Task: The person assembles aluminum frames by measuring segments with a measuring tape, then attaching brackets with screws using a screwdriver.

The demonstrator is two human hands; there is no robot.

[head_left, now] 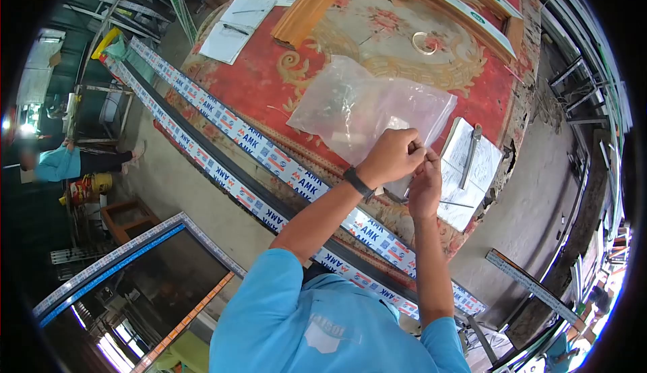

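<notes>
My left hand [391, 161], with a black band at the wrist, is closed with its fingers curled near the lower edge of a clear plastic bag [344, 107]. Touching it at the fingertips is my right hand [424, 188], also closed in a pinch. Whatever is between the fingers is too small to make out. The bag lies on a red and gold floral cloth [263, 93]. Right of my hands is an open notebook [458, 201] with handwriting and a metal-bladed tool [470, 157] on it.
Two long AMK-taped profiles [253, 140] run along the table's near edge. Wooden frame pieces [306, 9], a pale ring [424, 43] and papers with a pen [236, 29] lie farther back. A person [60, 162] is at far left, near a dark framed panel [141, 292].
</notes>
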